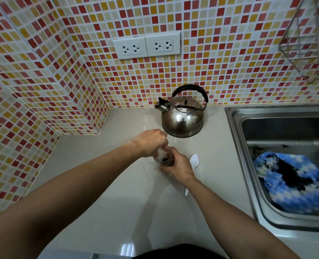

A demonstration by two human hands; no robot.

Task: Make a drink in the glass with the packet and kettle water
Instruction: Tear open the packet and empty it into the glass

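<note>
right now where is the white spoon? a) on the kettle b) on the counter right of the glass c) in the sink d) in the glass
b: the white spoon lies flat on the counter, just right of the glass, beside the right hand.

Mosaic tile wall point(61, 62) w/ sockets point(146, 46), grey counter point(102, 184).

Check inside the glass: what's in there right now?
The glass holds dark contents at the bottom, with a whitish packet dipped into its mouth by the left hand. The right hand wraps its near side, hiding the fill level.
</note>
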